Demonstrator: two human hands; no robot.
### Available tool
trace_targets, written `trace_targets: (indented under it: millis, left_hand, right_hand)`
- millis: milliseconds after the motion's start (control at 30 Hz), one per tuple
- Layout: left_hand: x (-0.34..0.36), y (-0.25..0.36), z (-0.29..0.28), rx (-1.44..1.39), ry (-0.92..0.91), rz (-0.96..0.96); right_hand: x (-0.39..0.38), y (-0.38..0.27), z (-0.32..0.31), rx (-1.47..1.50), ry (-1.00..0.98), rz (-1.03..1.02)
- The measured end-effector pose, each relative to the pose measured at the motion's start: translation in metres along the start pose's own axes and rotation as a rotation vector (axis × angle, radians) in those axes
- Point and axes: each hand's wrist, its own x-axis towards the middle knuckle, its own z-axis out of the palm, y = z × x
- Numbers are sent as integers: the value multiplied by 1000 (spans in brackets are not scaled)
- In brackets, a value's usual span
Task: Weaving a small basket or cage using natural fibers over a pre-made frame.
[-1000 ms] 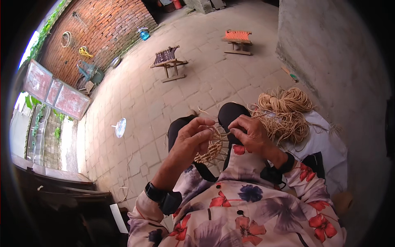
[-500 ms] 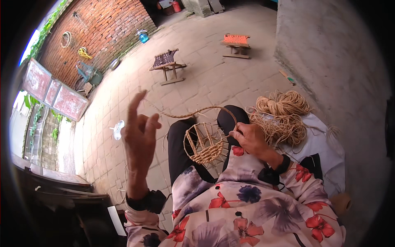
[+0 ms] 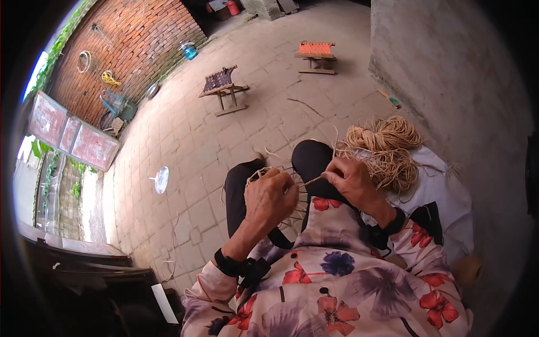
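Note:
A small half-woven basket of pale cane point(image 3: 292, 194) rests on my lap above my dark trousers. My left hand point(image 3: 270, 197) covers its left side, fingers closed on the rim and stakes. My right hand point(image 3: 349, 181) pinches a thin cane strand point(image 3: 312, 181) at the basket's right side. Most of the basket is hidden under my left hand. A black band sits on each wrist.
A large coil of pale cane point(image 3: 387, 149) lies on a white cloth point(image 3: 443, 194) at my right. Two low woven stools, one dark point(image 3: 222, 85) and one orange point(image 3: 316, 54), stand on the paved yard. A brick wall point(image 3: 129, 50) is at left, a grey wall point(image 3: 449, 67) at right.
My left hand was lifted high to the left, drawing a strand out in an arc. It has come back down onto the basket. My right hand stayed at the basket's right side.

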Motion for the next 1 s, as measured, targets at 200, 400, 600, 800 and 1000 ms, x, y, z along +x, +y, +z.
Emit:
trace_targets:
  millis: [200,400,600,800,1000]
  left_hand:
    - [2,2,2,19,-10,-31]
    - [-1,-12,0,-68,19,45]
    - [0,-28,-2,-208,-40,61]
    - [11,-20,-15,-211,-274,81]
    - [9,-2,-22,-69,-174,353]
  right_hand:
    - [-4,-16,38,176,-17,-315]
    - [-10,-22,48,68,23,-294]
    - [-11,-13,46,709,-244,152]
    - [-14,-8,43,1459,-551,706]
    - [-5,-9,27,1131,-459,496]
